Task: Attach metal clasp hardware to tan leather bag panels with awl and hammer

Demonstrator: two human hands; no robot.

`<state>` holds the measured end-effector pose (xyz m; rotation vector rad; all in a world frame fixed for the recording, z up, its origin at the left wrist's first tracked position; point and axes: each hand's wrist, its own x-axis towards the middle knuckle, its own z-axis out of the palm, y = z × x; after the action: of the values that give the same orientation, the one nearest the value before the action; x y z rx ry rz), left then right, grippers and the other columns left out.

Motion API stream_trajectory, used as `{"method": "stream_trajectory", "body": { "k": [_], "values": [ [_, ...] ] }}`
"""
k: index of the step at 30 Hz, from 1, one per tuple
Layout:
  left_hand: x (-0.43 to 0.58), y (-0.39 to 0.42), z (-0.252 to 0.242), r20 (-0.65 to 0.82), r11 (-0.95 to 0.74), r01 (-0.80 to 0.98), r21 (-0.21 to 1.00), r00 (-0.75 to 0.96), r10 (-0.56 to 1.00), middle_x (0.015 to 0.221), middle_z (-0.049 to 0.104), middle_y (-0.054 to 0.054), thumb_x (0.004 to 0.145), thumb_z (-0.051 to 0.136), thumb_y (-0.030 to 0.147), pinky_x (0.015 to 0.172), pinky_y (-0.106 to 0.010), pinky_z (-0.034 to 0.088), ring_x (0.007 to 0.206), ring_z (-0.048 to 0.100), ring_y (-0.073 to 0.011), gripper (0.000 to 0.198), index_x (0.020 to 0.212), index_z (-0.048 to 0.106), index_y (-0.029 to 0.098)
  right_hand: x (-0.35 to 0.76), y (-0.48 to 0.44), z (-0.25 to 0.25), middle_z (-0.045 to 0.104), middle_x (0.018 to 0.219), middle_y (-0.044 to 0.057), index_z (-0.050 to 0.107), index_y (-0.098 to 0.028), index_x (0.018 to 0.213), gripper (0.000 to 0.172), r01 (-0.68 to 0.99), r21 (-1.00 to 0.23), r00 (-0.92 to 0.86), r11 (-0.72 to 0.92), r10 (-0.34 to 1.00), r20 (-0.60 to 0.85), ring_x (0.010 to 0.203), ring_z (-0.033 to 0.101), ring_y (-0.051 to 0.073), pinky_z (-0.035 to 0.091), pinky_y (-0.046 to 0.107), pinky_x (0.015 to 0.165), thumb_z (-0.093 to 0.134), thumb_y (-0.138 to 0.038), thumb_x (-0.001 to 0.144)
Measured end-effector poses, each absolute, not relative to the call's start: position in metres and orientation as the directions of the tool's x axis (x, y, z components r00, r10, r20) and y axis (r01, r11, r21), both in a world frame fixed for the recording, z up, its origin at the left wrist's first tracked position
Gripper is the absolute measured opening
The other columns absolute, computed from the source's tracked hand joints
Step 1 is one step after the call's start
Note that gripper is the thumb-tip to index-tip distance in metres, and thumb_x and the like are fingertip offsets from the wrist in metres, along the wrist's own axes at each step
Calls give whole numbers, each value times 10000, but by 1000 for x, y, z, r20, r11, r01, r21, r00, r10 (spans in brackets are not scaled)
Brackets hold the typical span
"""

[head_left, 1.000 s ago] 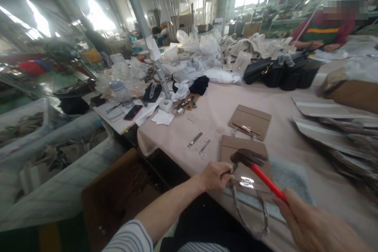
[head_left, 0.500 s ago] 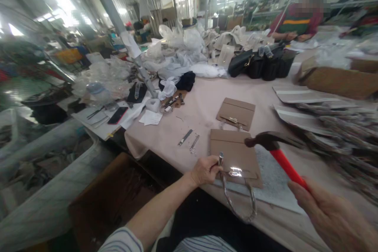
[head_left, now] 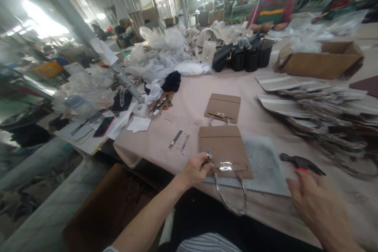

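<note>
My left hand [head_left: 197, 170] is closed around a short metal rod [head_left: 208, 156], perhaps a punch, held upright at the left edge of a brown bag panel [head_left: 221, 143]. The panel has a shiny metal clasp [head_left: 226, 166] and a plastic-wrapped handle [head_left: 217, 193] hanging towards me. It lies partly over a grey slab [head_left: 264, 161]. To the right, my right hand [head_left: 320, 201] is on the claw hammer [head_left: 301, 162], low over the table. The hand is blurred and covers most of the red handle; its fingers look closed around it.
Another brown panel [head_left: 223, 106] lies behind. Left of my left hand are a cutter knife [head_left: 176, 139] and a thin metal rod [head_left: 185, 143]. Stacked panels with wrapped handles [head_left: 310, 106], a cardboard box [head_left: 319, 65] and black bags [head_left: 243, 57] stand farther off. Across the table sits a person [head_left: 273, 13].
My right hand has lowered the hammer from above the panel to the table's right side. The left hand still holds the rod at the panel. The view has shifted a little right.
</note>
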<state>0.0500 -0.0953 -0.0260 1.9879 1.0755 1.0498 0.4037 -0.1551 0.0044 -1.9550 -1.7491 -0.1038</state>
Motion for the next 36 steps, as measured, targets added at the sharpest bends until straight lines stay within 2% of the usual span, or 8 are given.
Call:
{"method": "stream_trajectory", "body": {
  "k": [2, 4, 11, 14, 18, 25, 32, 36],
  "values": [
    [49, -94, -24, 334, -467, 389, 794, 364, 870, 978, 724, -91, 912, 609, 234, 875, -322, 572, 906, 703, -207, 169, 1056, 651, 156, 367, -142, 4, 652, 1066, 209, 631, -164, 1079, 343, 928, -359, 49, 95, 927, 371, 1009, 619, 352, 502, 490, 884, 428, -409, 950],
    [48, -93, -20, 329, -481, 420, 769, 385, 862, 971, 724, -86, 907, 612, 212, 874, -322, 574, 909, 705, -209, 145, 1037, 648, 161, 332, -132, -2, 644, 1064, 155, 627, -182, 1106, 304, 907, -396, -19, 143, 954, 300, 987, 611, 308, 506, 437, 887, 466, -375, 936],
    [51, -92, -10, 348, -622, 462, 632, 549, 760, 938, 720, -108, 906, 584, 191, 822, -321, 587, 907, 705, -224, 77, 909, 656, 165, 290, -118, -12, 580, 1043, 187, 606, -97, 1151, 376, 923, -383, 59, -28, 996, 70, 997, 549, 355, 475, 459, 902, 655, -301, 838],
    [52, -92, -18, 301, -437, 414, 799, 353, 886, 955, 752, -111, 883, 619, 231, 821, -324, 600, 902, 727, -223, 101, 912, 690, 164, 291, -117, -5, 575, 1027, 193, 578, -90, 1132, 416, 919, -372, 139, -130, 990, -3, 984, 571, 361, 479, 443, 865, 704, -342, 827],
    [55, -92, -22, 36, -32, 116, 993, -31, 999, 881, 777, -107, 884, 653, 326, 766, -319, 614, 822, 751, -220, 225, 964, 724, 128, 292, -112, 4, 584, 995, 164, 565, -148, 1062, 394, 880, -391, 235, -270, 963, -136, 930, 606, 354, 467, 420, 767, 720, -414, 816],
    [103, -84, 6, 63, -64, -130, 989, -8, 998, 950, 775, -102, 828, 756, 383, 810, -306, 597, 852, 738, -201, 253, 903, 727, 144, 299, -104, 5, 562, 827, 59, 472, -251, 808, 334, 750, -554, 275, -361, 932, -236, 813, 585, 321, 399, 411, 692, 743, -374, 655],
    [136, -78, 3, -3, 21, -159, 987, 118, 993, 937, 779, -100, 813, 759, 398, 814, -302, 590, 841, 720, -195, 282, 913, 746, 134, 293, -119, 12, 597, 699, 15, 442, -274, 785, 387, 317, -862, 199, -395, 917, -347, 696, 603, 273, 443, 373, 579, 719, -398, 545],
    [124, -78, 0, -23, 43, -167, 985, 119, 993, 928, 777, -94, 832, 750, 449, 814, -314, 595, 822, 720, -191, 332, 939, 745, 134, 282, -131, 14, 678, 783, 63, 546, -244, 850, 459, -56, -896, 81, -440, 893, -443, 654, 632, 247, 460, 341, 498, 756, -531, 561]
  ]
}}
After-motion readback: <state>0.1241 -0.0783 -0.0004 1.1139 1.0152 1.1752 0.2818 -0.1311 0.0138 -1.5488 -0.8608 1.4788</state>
